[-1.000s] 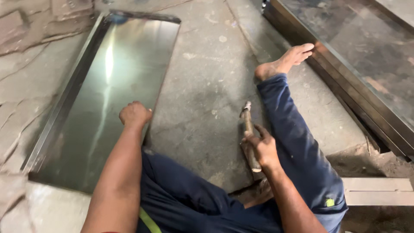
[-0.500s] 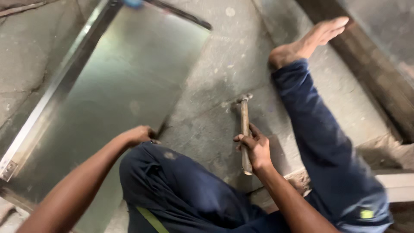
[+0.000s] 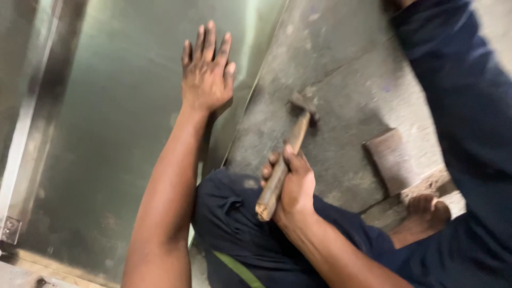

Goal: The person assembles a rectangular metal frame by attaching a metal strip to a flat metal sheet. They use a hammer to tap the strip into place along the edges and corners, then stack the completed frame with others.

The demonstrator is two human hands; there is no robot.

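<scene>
It was a metalworking shop: a large folded sheet-metal panel [image 3: 106, 133] lay on the bare concrete floor [image 3: 346, 106], a wooden-handled hammer [image 3: 285, 157] just beside it.

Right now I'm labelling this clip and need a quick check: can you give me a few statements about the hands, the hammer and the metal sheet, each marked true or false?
1. The left hand lies flat with fingers spread on the metal sheet. True.
2. The right hand grips the hammer by its metal head. False: it grips the wooden handle, and the head points away from the person.
3. The hammer's head rests on the metal sheet. False: it is over the concrete floor, to the right of the sheet's edge.
4. A flat rectangular block lies on the floor right of the hammer. True.
5. The left hand holds a nail. False: it is open and holds nothing.
</scene>
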